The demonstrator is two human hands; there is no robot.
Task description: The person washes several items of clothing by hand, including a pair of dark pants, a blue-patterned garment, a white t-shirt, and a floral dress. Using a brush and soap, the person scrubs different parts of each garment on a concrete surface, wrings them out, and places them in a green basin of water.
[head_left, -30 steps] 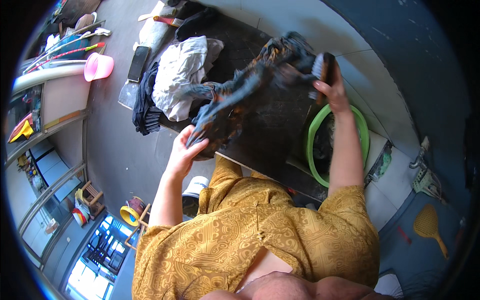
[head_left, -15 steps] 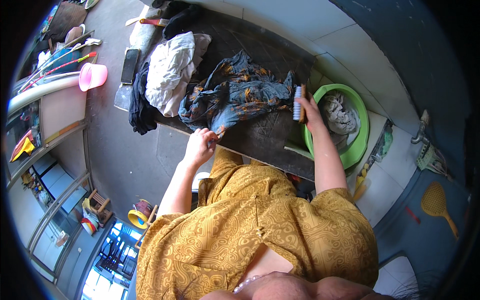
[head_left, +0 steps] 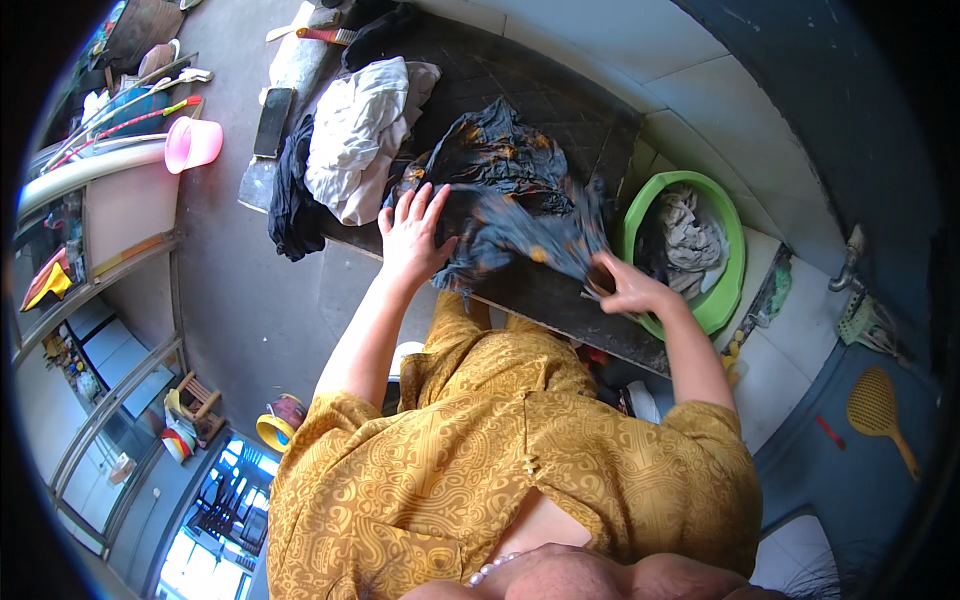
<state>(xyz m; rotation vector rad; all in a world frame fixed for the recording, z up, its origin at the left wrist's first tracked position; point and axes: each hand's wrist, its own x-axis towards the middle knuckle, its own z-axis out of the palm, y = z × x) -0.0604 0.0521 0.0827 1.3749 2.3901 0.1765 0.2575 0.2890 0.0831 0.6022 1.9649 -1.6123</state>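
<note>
A wet blue-grey cloth with orange patches (head_left: 505, 165) lies crumpled on the dark stone slab (head_left: 520, 318), and its near part is blurred by motion. My left hand (head_left: 415, 238) is open, fingers spread, at the cloth's left end. At its right end my right hand (head_left: 638, 287) is closed round a scrubbing brush (head_left: 601, 280); only a bit of its brown back shows and the bristles are hidden. Close beyond that hand stands a green basin (head_left: 737, 245) with wet grey-white laundry (head_left: 692, 235) in it.
Left on the slab are a white garment (head_left: 355, 145), a black garment (head_left: 293, 205) and a red-handled brush (head_left: 325, 36). A tiled wall (head_left: 590, 50) bounds the far side. At right are a tap (head_left: 848, 262) and a yellow strainer (head_left: 873, 403). A pink bucket (head_left: 192, 146) stands left.
My right hand has come down toward me with the brush. My left hand has moved up and opened its fingers. The cloth's near part has shifted and stretches between my hands.
</note>
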